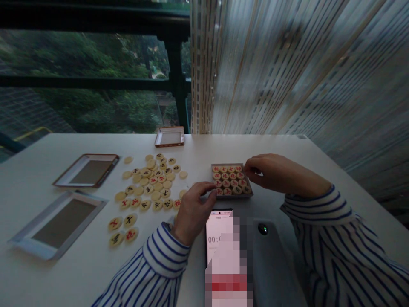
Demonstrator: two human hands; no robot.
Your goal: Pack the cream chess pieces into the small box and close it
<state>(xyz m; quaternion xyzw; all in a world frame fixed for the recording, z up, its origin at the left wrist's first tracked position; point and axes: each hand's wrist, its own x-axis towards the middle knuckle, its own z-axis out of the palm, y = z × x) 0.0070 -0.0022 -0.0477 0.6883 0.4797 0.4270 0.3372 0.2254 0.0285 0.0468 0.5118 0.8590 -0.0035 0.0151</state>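
A small shallow box sits on the table between my hands, packed in rows with round Chinese chess pieces. Most of those in it bear red characters, and a few near the front right bear dark ones. My left hand has its curled fingers at the box's left edge, with thumb and forefinger close together there. At the right edge, near the back corner, the bent fingers of my right hand touch the rim. To the left lies a loose spread of Chinese chess pieces, some face up, others blank side up.
Shallow empty trays or lids lie at the left: a brown-rimmed one and a pale one. Another small lid rests at the back. A phone showing a timer and a grey device lie at the front of the white table.
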